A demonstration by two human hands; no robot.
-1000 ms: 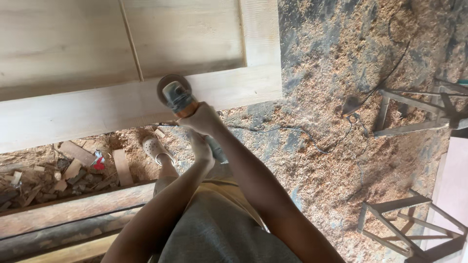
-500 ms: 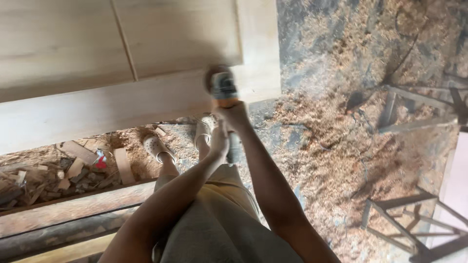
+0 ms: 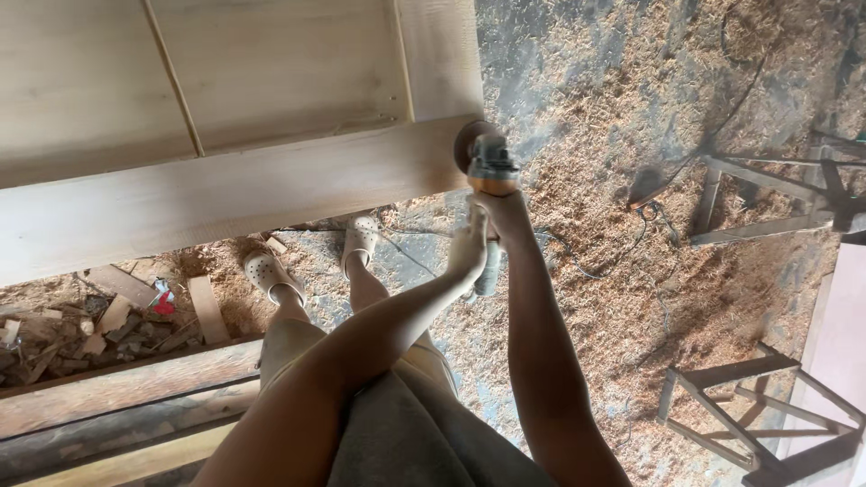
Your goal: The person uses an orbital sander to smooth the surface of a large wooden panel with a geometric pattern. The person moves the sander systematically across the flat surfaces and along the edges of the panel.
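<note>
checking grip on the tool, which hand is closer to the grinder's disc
Right. The right hand grips the angle grinder just behind the disc; the left hand sits farther back on its rear handle.

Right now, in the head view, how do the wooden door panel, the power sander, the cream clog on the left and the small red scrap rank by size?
Largest to smallest as they look:
1. Door panel, by far.
2. Sander and clog: close in look, and the sander is nearer the camera, so I would not rank them.
3. Red scrap.
</note>
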